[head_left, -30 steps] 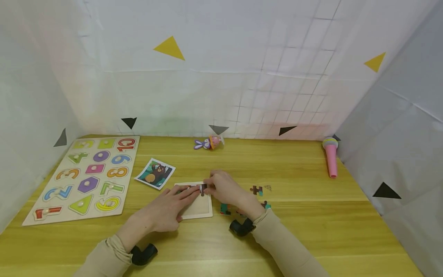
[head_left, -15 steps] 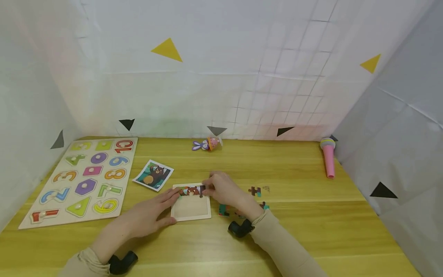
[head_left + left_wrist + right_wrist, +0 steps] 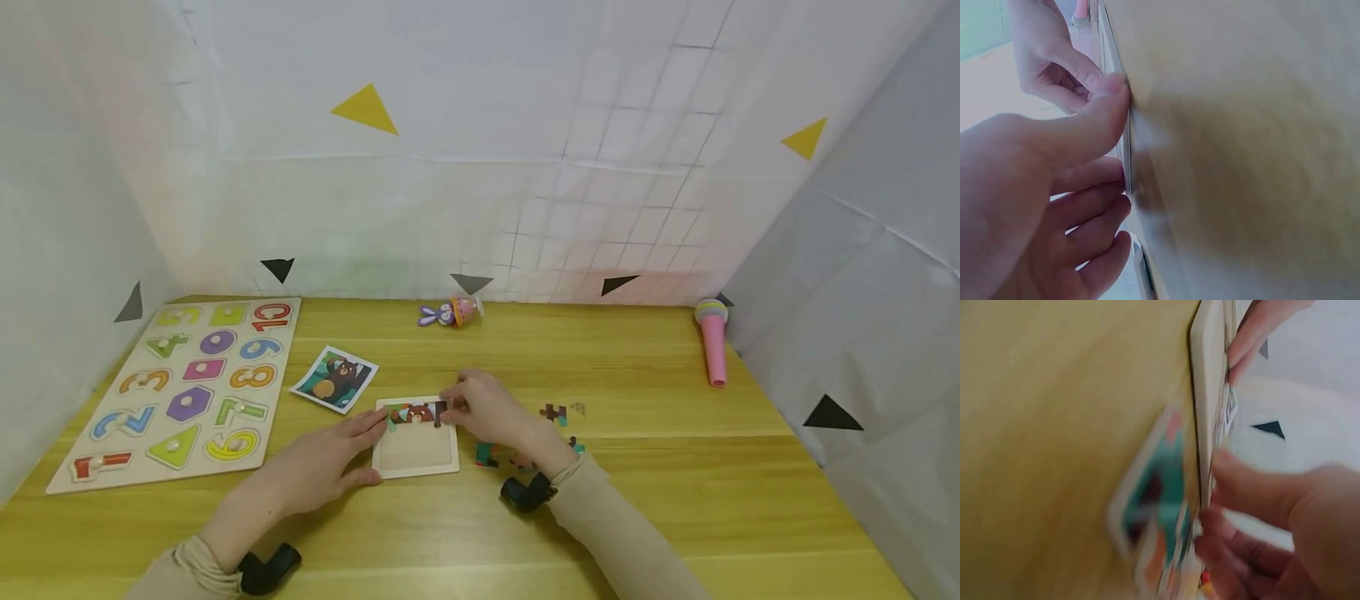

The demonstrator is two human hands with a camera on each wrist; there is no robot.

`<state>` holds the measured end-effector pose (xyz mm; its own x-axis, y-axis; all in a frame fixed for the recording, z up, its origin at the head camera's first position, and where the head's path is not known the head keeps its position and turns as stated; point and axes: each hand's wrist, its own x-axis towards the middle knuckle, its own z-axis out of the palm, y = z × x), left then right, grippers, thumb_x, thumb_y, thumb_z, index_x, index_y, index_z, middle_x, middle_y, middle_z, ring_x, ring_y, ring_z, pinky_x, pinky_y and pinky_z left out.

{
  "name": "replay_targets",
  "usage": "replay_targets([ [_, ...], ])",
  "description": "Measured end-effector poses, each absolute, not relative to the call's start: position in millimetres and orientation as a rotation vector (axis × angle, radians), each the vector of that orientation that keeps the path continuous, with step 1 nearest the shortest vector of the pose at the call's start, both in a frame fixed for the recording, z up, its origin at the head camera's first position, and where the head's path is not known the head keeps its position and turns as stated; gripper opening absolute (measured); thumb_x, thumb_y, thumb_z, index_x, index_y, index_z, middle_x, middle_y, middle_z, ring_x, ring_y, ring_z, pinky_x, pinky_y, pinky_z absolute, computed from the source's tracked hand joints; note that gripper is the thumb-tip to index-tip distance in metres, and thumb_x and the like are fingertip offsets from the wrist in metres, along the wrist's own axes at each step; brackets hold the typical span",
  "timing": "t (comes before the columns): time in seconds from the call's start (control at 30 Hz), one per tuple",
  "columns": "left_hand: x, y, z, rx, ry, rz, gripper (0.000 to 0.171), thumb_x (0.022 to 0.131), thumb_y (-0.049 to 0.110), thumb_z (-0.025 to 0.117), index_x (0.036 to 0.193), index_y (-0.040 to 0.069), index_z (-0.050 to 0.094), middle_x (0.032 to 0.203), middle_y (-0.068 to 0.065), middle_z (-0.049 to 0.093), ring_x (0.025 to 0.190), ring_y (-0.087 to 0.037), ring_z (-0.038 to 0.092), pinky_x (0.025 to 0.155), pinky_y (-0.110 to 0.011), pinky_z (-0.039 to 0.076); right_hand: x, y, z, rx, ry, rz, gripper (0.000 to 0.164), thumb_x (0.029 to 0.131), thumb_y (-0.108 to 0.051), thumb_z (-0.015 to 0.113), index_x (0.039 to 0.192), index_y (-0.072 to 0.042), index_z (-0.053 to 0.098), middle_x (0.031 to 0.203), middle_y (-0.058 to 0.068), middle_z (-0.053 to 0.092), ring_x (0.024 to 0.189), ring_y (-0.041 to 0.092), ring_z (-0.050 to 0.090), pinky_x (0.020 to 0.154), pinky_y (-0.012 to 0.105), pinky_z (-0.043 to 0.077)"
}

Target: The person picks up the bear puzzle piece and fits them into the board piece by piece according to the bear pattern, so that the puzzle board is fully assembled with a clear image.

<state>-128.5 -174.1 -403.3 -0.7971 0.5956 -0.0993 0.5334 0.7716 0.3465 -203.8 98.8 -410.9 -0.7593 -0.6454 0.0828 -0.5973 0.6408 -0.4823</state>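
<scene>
A small square wooden puzzle tray [image 3: 416, 474] lies on the table, a row of bear-picture puzzle pieces [image 3: 417, 414] along its far side. At the tray's left side my left hand [image 3: 318, 467] rests with extended fingers on the rim, its thumb at the near left corner. My right hand [image 3: 487, 408] pinches at the dark puzzle piece [image 3: 440, 409] in the far right corner, fingertips covering part of it. The right wrist view shows that thumb [image 3: 1254, 487] and bent fingers close to the tray edge [image 3: 1205, 381]. Loose puzzle pieces [image 3: 487, 454] lie right of the tray, partly behind my right wrist.
A picture card [image 3: 335, 380] of a bear lies behind the tray's left side. Farther left is a number-and-shape board [image 3: 168, 392]. A rabbit toy [image 3: 448, 312] lies near the back wall, and a pink toy microphone [image 3: 714, 343] at the far right. Another loose piece [image 3: 555, 414] lies beyond my right wrist.
My left hand has drawn back leftward from over the pieces to the tray's left rim, uncovering the bear's face. My right hand stays at the far right corner.
</scene>
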Motion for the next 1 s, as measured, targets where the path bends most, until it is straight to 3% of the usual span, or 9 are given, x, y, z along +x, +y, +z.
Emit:
replay_targets([
  [0.23,-127.3,-174.1,-401.9,0.893,2.777,0.465,0.070,0.097,0.045,0.061,0.153,0.007,0.042,0.161,-0.014,0.034,0.142,-0.039,0.040,0.108,-0.057,0.041,-206.3,119.1,-408.7,-0.960,2.663,-0.802,0.036,0.092,-0.018,0.074,0.126,-0.006,0.069,0.096,0.005,0.060,0.084,0.017,0.056,0.071,0.027,0.047],
  [0.7,-127.7,-174.5,-402.9,0.893,2.781,0.467,0.071,0.097,0.046,0.061,0.154,0.009,0.041,0.161,-0.012,0.033,0.142,-0.037,0.040,0.107,-0.057,0.042,-205.3,138.8,-400.0,-0.888,2.657,-0.813,0.025,0.086,-0.021,0.080,0.106,-0.007,0.074,0.102,0.001,0.064,0.096,0.019,0.061,0.086,0.034,0.053],
  [1.0,-126.9,-175.0,-401.6,0.876,2.754,0.489,0.070,0.098,0.045,0.060,0.154,0.008,0.039,0.163,-0.012,0.030,0.144,-0.037,0.038,0.109,-0.058,0.040,-205.7,149.9,-399.1,-0.860,2.614,-0.786,0.020,0.082,-0.018,0.083,0.097,-0.011,0.072,0.095,0.000,0.063,0.087,0.016,0.058,0.078,0.029,0.051],
])
